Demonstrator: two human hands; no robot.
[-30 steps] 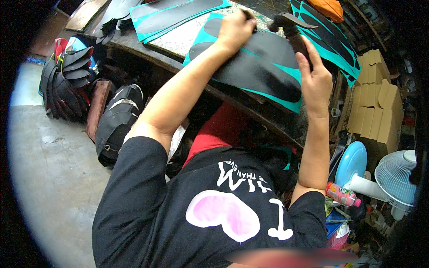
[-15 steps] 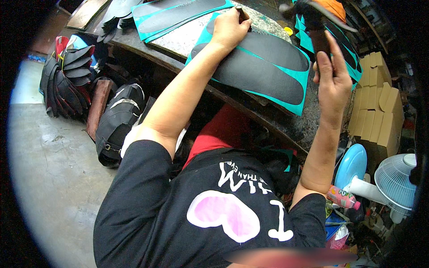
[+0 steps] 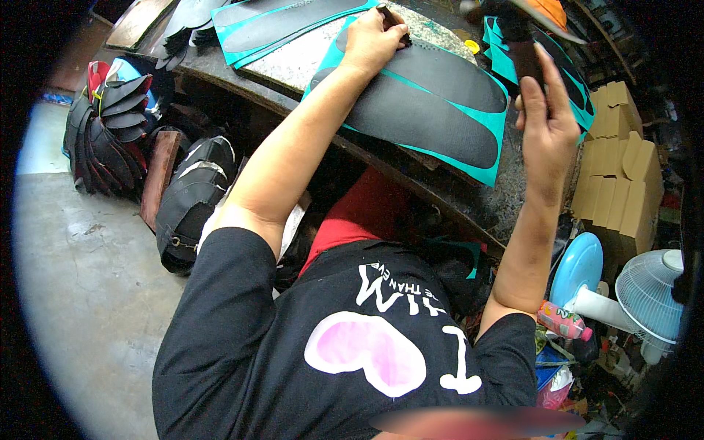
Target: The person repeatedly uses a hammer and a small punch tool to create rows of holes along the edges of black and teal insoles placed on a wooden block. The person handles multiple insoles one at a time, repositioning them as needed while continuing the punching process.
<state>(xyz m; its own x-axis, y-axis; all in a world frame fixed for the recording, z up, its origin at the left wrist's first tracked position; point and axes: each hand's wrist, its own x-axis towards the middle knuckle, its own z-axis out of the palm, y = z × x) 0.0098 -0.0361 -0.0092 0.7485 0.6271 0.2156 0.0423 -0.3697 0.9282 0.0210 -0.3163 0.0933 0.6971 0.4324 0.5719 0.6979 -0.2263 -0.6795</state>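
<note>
My left hand (image 3: 372, 42) is closed around a short dark punch (image 3: 386, 15), its lower end against the far edge of a black oval panel. That panel lies beside another black panel (image 3: 418, 121) on a teal sheet (image 3: 480, 174), with a row of small marks along its far edge. My right hand (image 3: 548, 121) is raised to the right of the sheet, wrapped around the dark handle of a hammer (image 3: 524, 62). The hammer head is up near the top edge of the view, partly blending into the dark background.
More teal sheets with black panels (image 3: 286, 26) lie at the far left of the workbench (image 3: 271, 95), others beyond my right hand. Cardboard boxes (image 3: 616, 176), a blue-and-white fan (image 3: 649, 293) and a pink bottle (image 3: 563, 320) stand right. Bundled black pieces (image 3: 110, 139) sit left.
My left hand has shifted slightly left, and the top of the punch now leans further left. My right hand still holds the hammer up, almost unmoved.
</note>
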